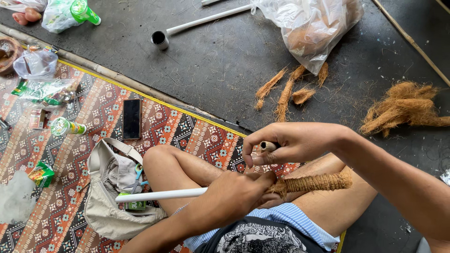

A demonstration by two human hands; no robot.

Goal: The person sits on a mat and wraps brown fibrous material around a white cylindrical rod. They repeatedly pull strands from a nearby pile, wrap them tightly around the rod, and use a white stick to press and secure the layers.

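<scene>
A: Largest first: what lies under me?

B: A dark floor (225, 70), and over its near left part a patterned mat (93, 107) with a yellow edge. I sit on the mat with my knees (161, 161) bent.

A: And beyond the mat?

B: A clear bag (309, 28) of brown husk at the top, loose fibre tufts (286, 93) below it, and a larger fibre heap (405, 107) well to the right. A second white pipe (201, 21) lies on the floor, top centre.

A: On the mat itself?

B: A beige pouch (110, 197) beside my left knee, with scissors (137, 180) on it; a black phone (131, 118) farther up; small wrappers and a green-capped bottle (68, 126) to the left.

A: The work piece?

B: A white pipe (161, 195) across my lap, its right end wrapped in a brown fibre sleeve (316, 182).

A: Your hands?

B: My left hand (236, 197) is clamped round the pipe where the bare white meets the fibre, fingers curled shut on it. My right hand (286, 143) sits just above, fingers pinched together on a small brown spool (268, 146); whether a cord runs from it to the sleeve I cannot tell
</scene>
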